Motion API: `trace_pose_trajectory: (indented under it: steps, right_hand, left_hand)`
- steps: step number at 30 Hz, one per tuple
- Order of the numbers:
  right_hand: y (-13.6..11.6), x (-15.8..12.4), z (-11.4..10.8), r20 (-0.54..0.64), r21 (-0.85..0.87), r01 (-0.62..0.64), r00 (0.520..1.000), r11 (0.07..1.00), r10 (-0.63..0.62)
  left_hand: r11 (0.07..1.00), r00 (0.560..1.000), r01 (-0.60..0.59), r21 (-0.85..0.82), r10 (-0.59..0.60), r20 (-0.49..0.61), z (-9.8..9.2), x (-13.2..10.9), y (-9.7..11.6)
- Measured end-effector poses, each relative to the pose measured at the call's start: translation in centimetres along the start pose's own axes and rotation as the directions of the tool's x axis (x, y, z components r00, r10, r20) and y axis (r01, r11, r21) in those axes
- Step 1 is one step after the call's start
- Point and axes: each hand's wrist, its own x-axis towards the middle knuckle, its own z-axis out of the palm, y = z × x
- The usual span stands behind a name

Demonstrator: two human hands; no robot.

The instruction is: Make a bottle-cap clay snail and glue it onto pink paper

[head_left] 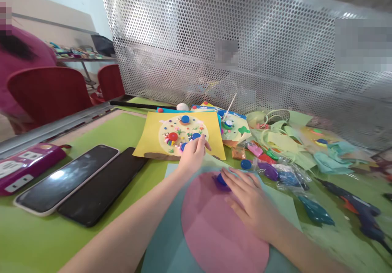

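My right hand [246, 197] lies with fingers stretched over a pink paper circle [211, 224], which rests on a light blue sheet [162, 240]. Its fingertips touch or nearly touch a dark blue bottle cap [221, 182] near the circle's top. Farther forward, my left hand [194, 152] is over the lower edge of a yellow card [150, 132], fingers curled together; whatever they hold is hidden. That card carries a pale round picture with a red cap [173, 136], a blue cap [185, 119] and small coloured clay pieces. Another blue cap [196, 135] shows just behind the left fingers.
Two phones [101, 187] and a purple power strip [30, 165] lie at left. On the right are bagged clay [284, 173], a loose blue cap [246, 164], paper scraps [284, 138] and a glue gun [355, 207]. Behind stands a perforated metal panel [183, 32]. A person in pink sits far left.
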Motion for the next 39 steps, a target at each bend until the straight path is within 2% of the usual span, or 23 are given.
trace_pose_trajectory:
  steps: [4,9,13,16,21,24,26,29,32,39]
  right_hand:
    - [-0.5,-0.2,0.3,0.113,-0.098,0.042,0.993,0.994,-0.030]
    - [-0.5,-0.1,0.5,0.152,-0.076,0.017,0.988,0.997,-0.005]
    - [-0.3,-0.1,0.1,0.150,0.005,-0.017,0.989,1.000,0.016]
    - [-0.3,0.0,-0.5,0.149,0.053,-0.018,0.989,0.998,0.010]
    - [0.4,-0.1,-1.6,0.081,0.004,-0.052,0.995,0.999,0.051]
    - [1.0,-0.7,-2.3,0.081,0.010,-0.093,0.993,0.996,0.092]
    - [0.9,-1.2,-2.8,0.127,0.047,-0.123,0.985,0.991,0.116]
    - [0.2,-1.8,-3.3,0.237,0.079,-0.098,0.968,0.992,0.077]
    - [-0.5,-1.9,-3.2,0.294,0.070,-0.058,0.955,0.996,0.035]
    - [-0.5,-2.3,-2.8,0.345,0.108,-0.193,0.927,0.975,0.146]
  left_hand:
    - [0.998,1.000,-0.008,0.058,0.007,0.018,0.0,-0.2,0.2]
    - [0.980,0.995,-0.049,0.192,0.032,0.091,-0.1,-0.6,0.9]
    - [0.935,0.974,-0.152,0.320,0.087,0.208,-0.3,-0.7,1.5]
    - [0.890,0.950,-0.238,0.389,0.130,0.285,-0.3,-0.6,1.1]
    - [0.814,0.909,-0.335,0.475,0.148,0.389,-0.4,-0.3,0.1]
    - [0.785,0.878,-0.377,0.491,0.135,0.459,-0.8,-0.3,0.4]
    - [0.766,0.845,-0.418,0.489,0.129,0.519,-1.3,-0.4,1.2]
    - [0.717,0.782,-0.492,0.494,0.114,0.612,-2.2,-0.8,2.6]
    - [0.659,0.728,-0.549,0.514,0.075,0.682,-2.9,-1.4,3.7]
    - [0.547,0.673,-0.619,0.564,-0.001,0.740,-3.1,-1.9,4.0]
